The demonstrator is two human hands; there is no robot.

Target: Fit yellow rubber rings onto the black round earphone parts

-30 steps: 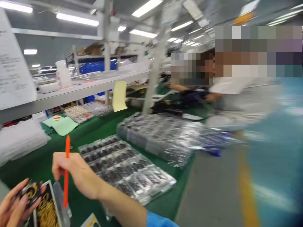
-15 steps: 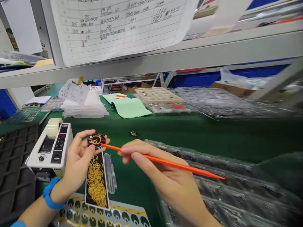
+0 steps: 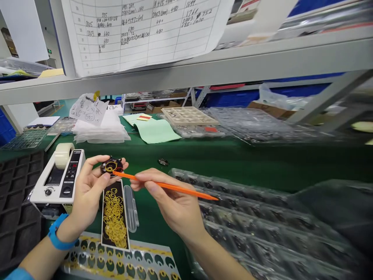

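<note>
Factory assembly workstation. Green cloth-covered workbench [image 3: 233, 159]; grey metal shelf rail [image 3: 204, 72] overhead at 12 o'clock, with handwritten white tally sheet [image 3: 140, 31] hanging from it. White electric tape dispenser [image 3: 58, 177] at 9 o'clock. Clear plastic blister trays of small parts [image 3: 262, 237] at 4 o'clock; beige compartment tray [image 3: 189, 116] and blue storage bins [image 3: 233, 99] toward 1 o'clock.

Two hands: left hand [image 3: 87, 186] and right hand [image 3: 171, 202]. One round part [image 3: 111, 166], one orange stick [image 3: 163, 186], one tape dispenser [image 3: 58, 179], one green paper [image 3: 155, 131], one beige tray [image 3: 189, 115].
</note>
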